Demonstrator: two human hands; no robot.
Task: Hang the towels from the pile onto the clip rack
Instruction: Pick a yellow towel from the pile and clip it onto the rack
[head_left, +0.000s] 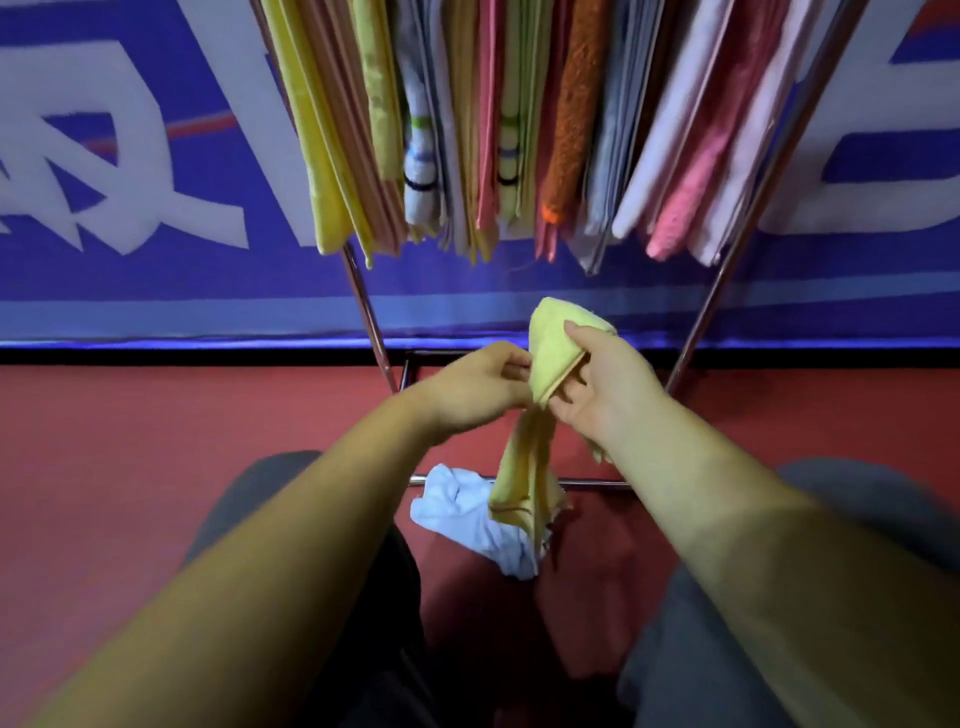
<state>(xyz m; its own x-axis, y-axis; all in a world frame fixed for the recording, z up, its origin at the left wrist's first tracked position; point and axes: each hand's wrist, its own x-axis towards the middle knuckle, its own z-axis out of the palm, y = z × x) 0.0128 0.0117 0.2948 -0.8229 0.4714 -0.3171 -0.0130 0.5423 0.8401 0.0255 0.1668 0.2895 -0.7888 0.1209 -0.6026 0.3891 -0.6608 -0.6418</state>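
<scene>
Behind the clip rack (365, 306) stood a blue banner (156, 270) with white lettering, and red floor (104, 467) lay beneath it. Its top was crowded with hung towels (519, 130). Just below them, the right hand (605, 387) gripped the yellow towel (551, 338) by its upper fold and the left hand (475, 387) pinched its edge, while the rest dangled. Pulling one corner out flat would probably ease clipping, though free room along the rack looked scarce. A pale blue towel (462, 514) lay crumpled at the rack's base.
</scene>
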